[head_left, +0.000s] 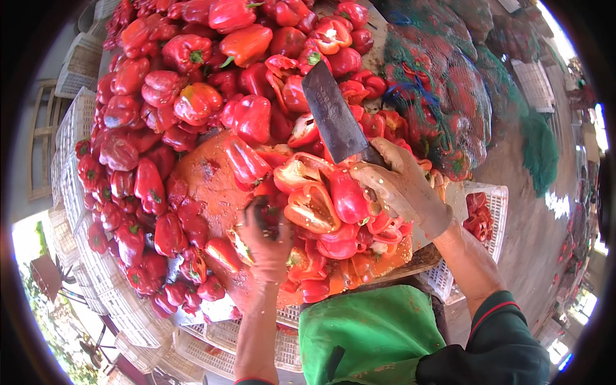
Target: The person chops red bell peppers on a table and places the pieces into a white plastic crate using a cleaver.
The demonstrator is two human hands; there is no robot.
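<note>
My right hand (402, 185) is closed round the handle of a cleaver-like knife (334, 113), its broad dark blade pointing up and to the left over the peppers. Just below the blade lie split red bell peppers (313, 207) with pale insides and seeds showing. A whole-looking red pepper (349, 195) sits against the fingers of my right hand. My left hand (265, 240), blurred, reaches down among the peppers at the near side, fingers bent; whether it grips a pepper is unclear. Left of it shows the wet, orange-stained cutting surface (207, 168).
Whole red peppers (163, 89) are heaped at left and behind. Green net sacks of peppers (438, 91) stand at back right. White plastic crates (91, 250) line the left; another crate (500, 216) with pepper pieces is at right. A green apron (370, 332) hangs before me.
</note>
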